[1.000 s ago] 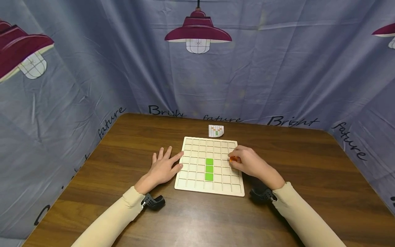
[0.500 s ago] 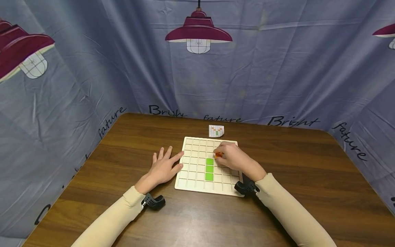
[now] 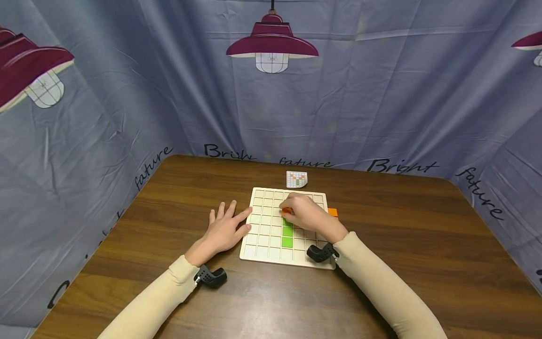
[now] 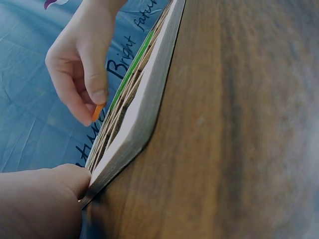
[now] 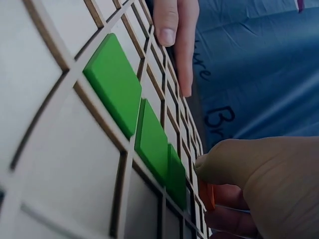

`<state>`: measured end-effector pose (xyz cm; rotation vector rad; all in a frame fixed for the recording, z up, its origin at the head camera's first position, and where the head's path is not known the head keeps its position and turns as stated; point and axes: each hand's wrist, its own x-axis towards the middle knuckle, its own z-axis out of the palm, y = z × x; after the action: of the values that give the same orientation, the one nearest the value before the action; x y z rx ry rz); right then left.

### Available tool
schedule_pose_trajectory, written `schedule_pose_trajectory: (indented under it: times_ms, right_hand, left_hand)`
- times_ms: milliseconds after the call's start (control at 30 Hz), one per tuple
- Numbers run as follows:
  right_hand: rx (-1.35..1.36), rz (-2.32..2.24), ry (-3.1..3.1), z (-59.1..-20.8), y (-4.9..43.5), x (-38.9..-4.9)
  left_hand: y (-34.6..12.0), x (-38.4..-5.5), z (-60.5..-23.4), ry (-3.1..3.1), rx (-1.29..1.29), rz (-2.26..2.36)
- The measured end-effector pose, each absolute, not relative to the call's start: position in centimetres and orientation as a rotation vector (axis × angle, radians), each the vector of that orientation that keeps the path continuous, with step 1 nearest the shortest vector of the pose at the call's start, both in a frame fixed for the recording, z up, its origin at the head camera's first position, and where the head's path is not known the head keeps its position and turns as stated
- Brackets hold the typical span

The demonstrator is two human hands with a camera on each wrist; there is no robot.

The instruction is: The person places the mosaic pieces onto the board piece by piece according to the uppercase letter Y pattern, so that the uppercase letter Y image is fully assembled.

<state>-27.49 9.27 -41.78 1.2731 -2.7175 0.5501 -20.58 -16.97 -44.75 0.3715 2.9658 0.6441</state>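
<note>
Perhaps two orange tiles (image 3: 332, 212) beside board (image 3: 256, 254), partly behind right hand (image 3: 311, 214).

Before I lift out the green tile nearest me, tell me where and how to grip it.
I'd pinch the nearest green tile by its left and right edges, coming from above. It lies flat in the board, its edge standing above the ridges in the right wrist view. The cells left and right are bare, while another green tile crowds its far side.

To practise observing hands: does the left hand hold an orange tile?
No, the left hand lies with fingers spread; the right hand pinches an orange tile.
</note>
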Motion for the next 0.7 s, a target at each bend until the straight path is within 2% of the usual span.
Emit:
schedule_pose_trajectory:
  times_ms: [700]
  right_hand:
    - [1.311,0.5,-2.733,-42.3,7.3,-28.5]
  left_hand:
    - [-17.1,-20.7,-45.1,2.974,0.374,0.641]
